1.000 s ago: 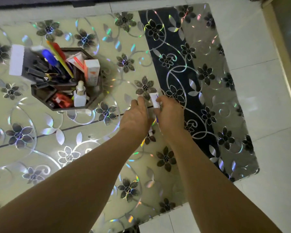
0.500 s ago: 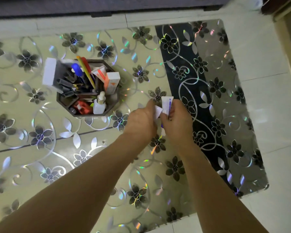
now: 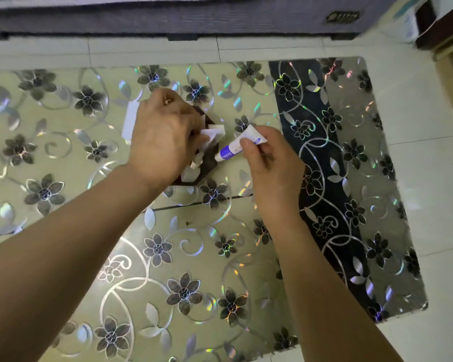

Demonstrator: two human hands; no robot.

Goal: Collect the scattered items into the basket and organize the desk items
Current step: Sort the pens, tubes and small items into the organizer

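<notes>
A dark brown basket stands on the shiny flower-patterned table, mostly hidden under my left hand. That hand reaches down into the basket and pinches a crumpled white paper at its right side. Just to the right of the basket, my right hand holds a small white and blue tube, cap end pointing down-left at the basket rim. A white bottle top shows inside the basket below my left hand.
A white card or box pokes out left of my left hand. The table's far edge meets white floor tiles and a dark grey upholstered base. A black patterned band runs down the table's right side.
Both hands moved from the table's middle toward the basket. My left hand took the white paper and now reaches into the basket; my right hand keeps the tube beside it.
</notes>
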